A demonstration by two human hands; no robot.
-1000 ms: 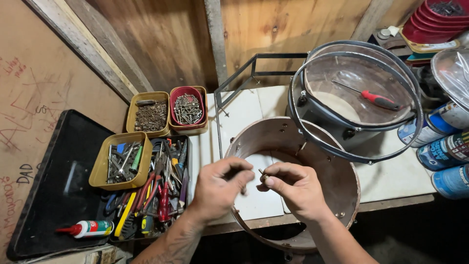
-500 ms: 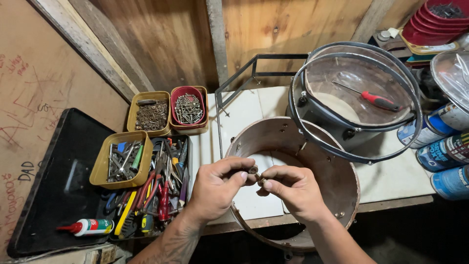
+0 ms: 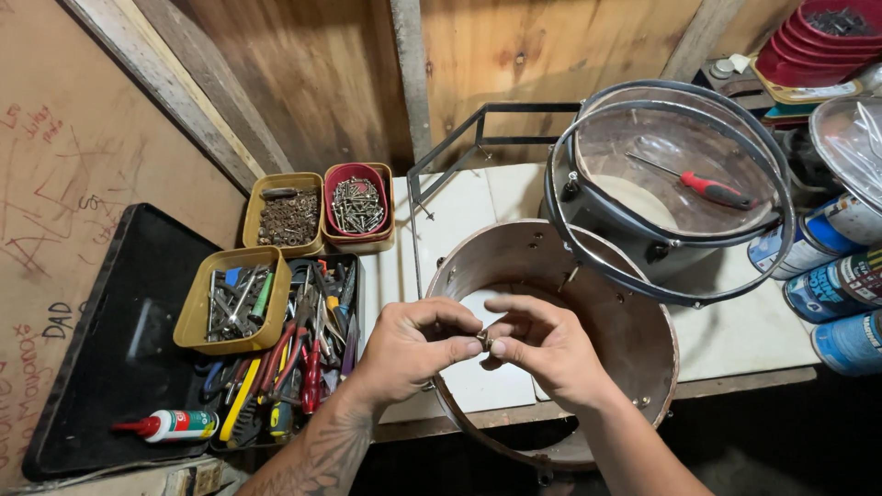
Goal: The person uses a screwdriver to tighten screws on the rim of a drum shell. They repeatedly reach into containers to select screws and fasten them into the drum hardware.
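Observation:
My left hand [image 3: 413, 351] and my right hand [image 3: 542, 349] meet fingertip to fingertip over the near rim of an open brown drum shell [image 3: 643, 340]. Both pinch one small metal part [image 3: 484, 339], too small to identify, between thumbs and forefingers. The shell lies on a white tiled bench [image 3: 735, 331], partly over its front edge. Behind it, a second drum with a clear head and metal hoop [image 3: 675, 184] holds a red-handled screwdriver [image 3: 712, 190].
Left of my hands: a tray of pliers and hand tools [image 3: 294, 358], yellow tubs of bits and hardware [image 3: 230, 298], a red tub of screws [image 3: 356, 204], a glue bottle [image 3: 170, 425] on a black tray. Spray cans [image 3: 841, 285] lie at right, stacked red bowls [image 3: 818, 41] top right.
My hands have drawn closer together until the fingertips touch around the small part. They sit slightly lower over the shell rim. Nothing else has moved.

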